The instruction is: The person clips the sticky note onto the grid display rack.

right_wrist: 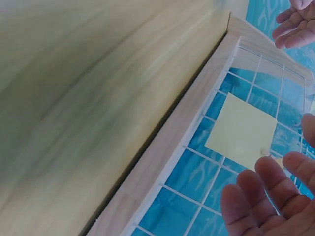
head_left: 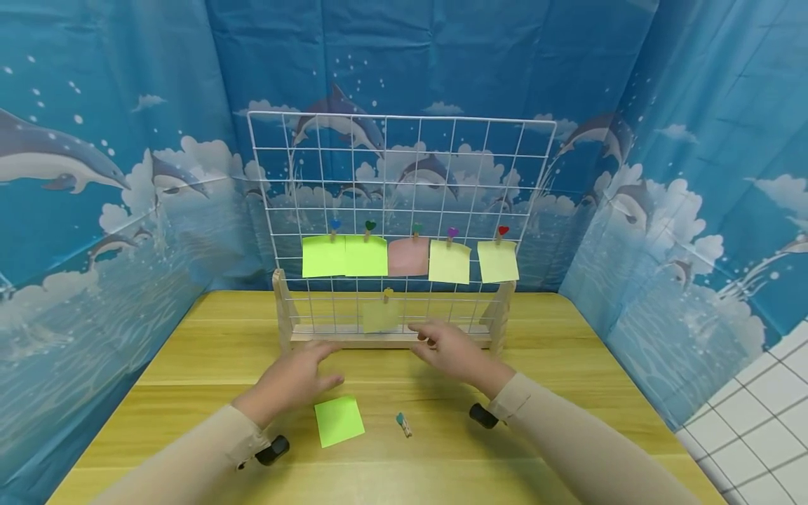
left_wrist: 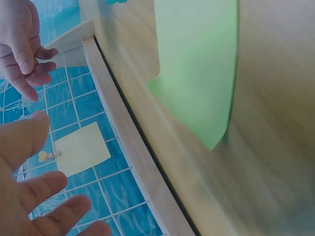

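My left hand (head_left: 289, 382) hovers over the table with its fingers spread, holding nothing, just above a loose green sticky note (head_left: 339, 421). My right hand (head_left: 456, 353) is in front of the grid's base, fingers loosely bent and nothing in them. Between the two hands, on the grid's lower part, hangs a pale yellow note (head_left: 380, 319) under a clothespin with a yellow heart (head_left: 388, 292). In the right wrist view that pale note (right_wrist: 241, 130) is beyond the fingertips, apart from them. A small clothespin with a teal heart (head_left: 404, 425) lies on the table right of the green note.
A white wire grid (head_left: 404, 117) stands upright in a wooden base (head_left: 391, 341). Across it hang two green notes (head_left: 324, 257), a pink note (head_left: 407, 257) and two yellow notes (head_left: 449, 262), with heart clothespins. Dolphin-print curtains (head_left: 126, 231) surround the wooden table (head_left: 208, 337).
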`<state>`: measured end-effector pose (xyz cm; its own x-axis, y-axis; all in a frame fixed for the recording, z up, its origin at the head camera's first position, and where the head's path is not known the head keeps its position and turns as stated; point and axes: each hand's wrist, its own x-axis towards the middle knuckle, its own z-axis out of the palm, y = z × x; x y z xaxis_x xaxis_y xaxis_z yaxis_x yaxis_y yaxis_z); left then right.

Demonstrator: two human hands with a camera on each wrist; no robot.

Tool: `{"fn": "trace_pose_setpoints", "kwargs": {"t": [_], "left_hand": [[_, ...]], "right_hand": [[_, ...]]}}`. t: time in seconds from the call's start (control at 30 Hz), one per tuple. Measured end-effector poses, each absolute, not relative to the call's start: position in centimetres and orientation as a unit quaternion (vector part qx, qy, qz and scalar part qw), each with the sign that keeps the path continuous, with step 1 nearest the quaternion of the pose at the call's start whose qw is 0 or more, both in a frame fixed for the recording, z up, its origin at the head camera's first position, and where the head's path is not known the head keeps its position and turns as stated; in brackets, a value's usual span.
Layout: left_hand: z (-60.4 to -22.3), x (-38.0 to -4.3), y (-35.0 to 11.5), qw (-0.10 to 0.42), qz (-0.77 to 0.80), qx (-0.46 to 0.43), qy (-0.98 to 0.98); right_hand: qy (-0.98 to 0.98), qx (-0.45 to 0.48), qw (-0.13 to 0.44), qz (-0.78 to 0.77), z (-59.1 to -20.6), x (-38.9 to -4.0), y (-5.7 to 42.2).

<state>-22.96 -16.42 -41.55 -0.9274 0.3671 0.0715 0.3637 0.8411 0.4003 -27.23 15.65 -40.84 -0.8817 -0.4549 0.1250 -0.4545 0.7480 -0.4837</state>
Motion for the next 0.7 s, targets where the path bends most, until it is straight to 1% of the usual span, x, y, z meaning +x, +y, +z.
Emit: {"fn": "trace_pose_setpoints", "kwargs": {"t": [0.13,0.3,0.47,0.7], "left_hand": [[-41.9,-22.4,-16.6,0.013,0.209,0.191,0.959],[-42.5,-21.9,-16.8,0.022,0.210,0.193,0.958],[-43.1,-21.6,-17.0,0.029,0.211,0.206,0.955],[-43.6,-21.2,-17.4,0.044,0.216,0.214,0.952]], "right_hand": [[0.937,-0.234,0.023,-0.258,-41.3,-26.5,15.9],[0.941,-0.237,0.027,-0.241,-42.2,-25.8,16.1],[0.940,-0.249,0.032,-0.230,-42.9,-25.3,16.3],[0.930,-0.281,0.057,-0.229,-43.8,-24.9,16.7]]}}
